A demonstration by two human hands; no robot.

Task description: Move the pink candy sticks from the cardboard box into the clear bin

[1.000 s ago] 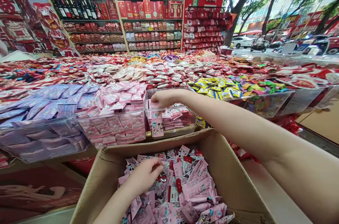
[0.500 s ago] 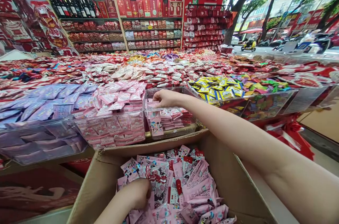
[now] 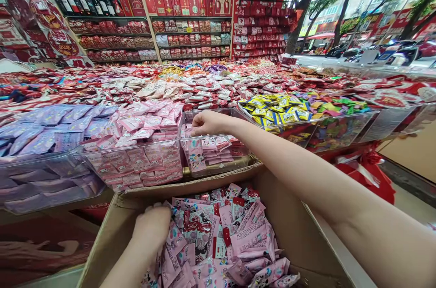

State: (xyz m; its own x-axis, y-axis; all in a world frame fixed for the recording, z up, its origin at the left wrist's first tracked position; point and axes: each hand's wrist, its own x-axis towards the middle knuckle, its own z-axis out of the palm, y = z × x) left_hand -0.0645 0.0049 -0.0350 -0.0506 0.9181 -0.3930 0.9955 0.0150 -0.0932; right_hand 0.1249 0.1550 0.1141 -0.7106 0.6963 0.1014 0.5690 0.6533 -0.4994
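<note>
My left hand (image 3: 153, 224) is down inside an open cardboard box (image 3: 289, 224), at its left side. Its fingers curl away from me, and what they hold, if anything, is hidden. Beside it lies a loose heap of small pink sachets (image 3: 250, 235) with cartoon prints and dark red patches. My right hand (image 3: 208, 123) reaches over the box into a clear plastic bin (image 3: 223, 171). Thumb and fingers are pinched together on a pink sachet, mostly covered by the hand. More sachets are stacked in that bin, one upright (image 3: 196, 155) against its front wall.
To the left stand bins of pink packets (image 3: 136, 161) and purple packets (image 3: 51, 181). A bin of yellow packets (image 3: 277, 111) adjoins on the right. Behind spreads a wide display of red packets (image 3: 204, 88), then shelves with bottles (image 3: 86, 2) and boxes.
My left hand has moved left across the sachets to the box's left side. My right hand stays in the clear bin. The whole view has shifted slightly.
</note>
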